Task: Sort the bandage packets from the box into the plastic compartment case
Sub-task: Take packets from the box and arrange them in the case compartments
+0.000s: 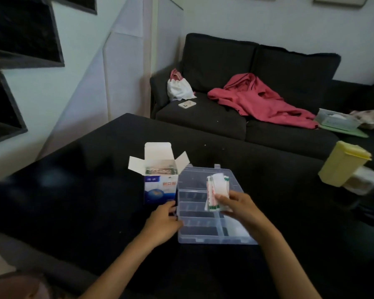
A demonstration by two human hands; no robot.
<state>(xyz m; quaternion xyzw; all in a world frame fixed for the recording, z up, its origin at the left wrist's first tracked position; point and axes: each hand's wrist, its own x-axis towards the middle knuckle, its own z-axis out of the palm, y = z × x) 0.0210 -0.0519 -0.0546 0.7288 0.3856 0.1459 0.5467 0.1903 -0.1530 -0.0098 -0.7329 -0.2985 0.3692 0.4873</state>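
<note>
On my feed, both forearms reaching in beside the clear plastic case (214, 238) are bare to the frame's lower edge, with no sleeve, glove, watch or ring showing on the left hand (163, 223) or right hand (243, 209).

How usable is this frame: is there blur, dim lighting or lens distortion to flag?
Head view: the room is dim and the black table swallows detail. Motion blur smears the right hand and its bandage packets, also the yellow container near the right edge. Wide-angle bending shows at the edges. The box print stays partly readable.
</note>
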